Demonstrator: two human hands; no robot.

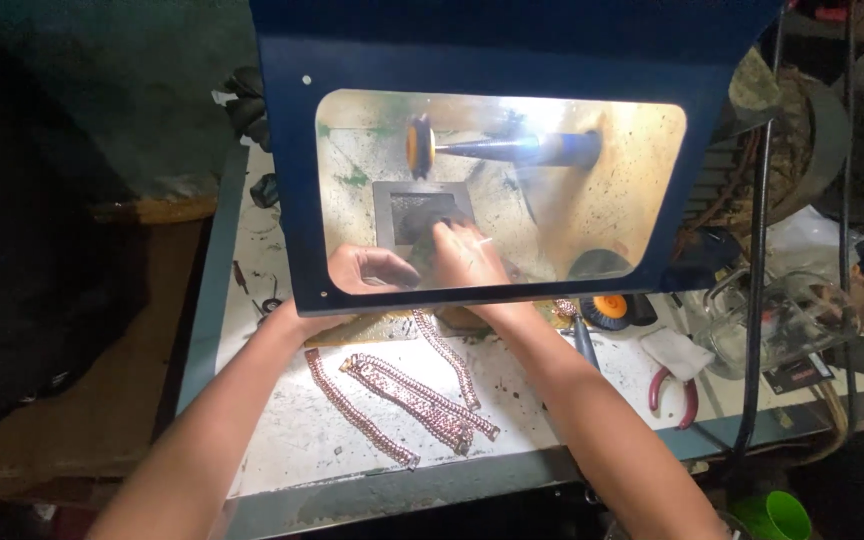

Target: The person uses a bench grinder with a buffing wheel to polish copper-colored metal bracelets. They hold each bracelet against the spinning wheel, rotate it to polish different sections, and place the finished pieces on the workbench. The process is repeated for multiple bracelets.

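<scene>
Both forearms reach up from the bottom edge of the view, over the front rim of a pale, dusty tabletop (292,440), and pass under a blue hood (292,150) with a clear window. Behind that window the left hand (372,270) is loosely curled, fingers bent inward, resting beside a greenish-grey lump (422,255) that sits between the two hands. The right hand (467,255) has its fingers closed down over the top of that lump; whether it pinches something smaller against it I cannot tell through the glare. Just behind the hands lies a dark square opening (417,205) in the floor of the booth. Above it an orange polishing wheel (418,147) sits on the tip of a long tapered spindle (512,150) that runs off to the right.

On the tabletop outside the hood, between the forearms, several pinkish link chains (412,395) lie stretched out in a fan, some touching one another. To the right of the right forearm lie red-handled pliers (674,392), a white cloth (677,350) just beyond them, a spare orange wheel (610,308) near the hood's lower edge, and a clear plastic container (782,320). A green cup (777,515) shows at the bottom right, below the tabletop.
</scene>
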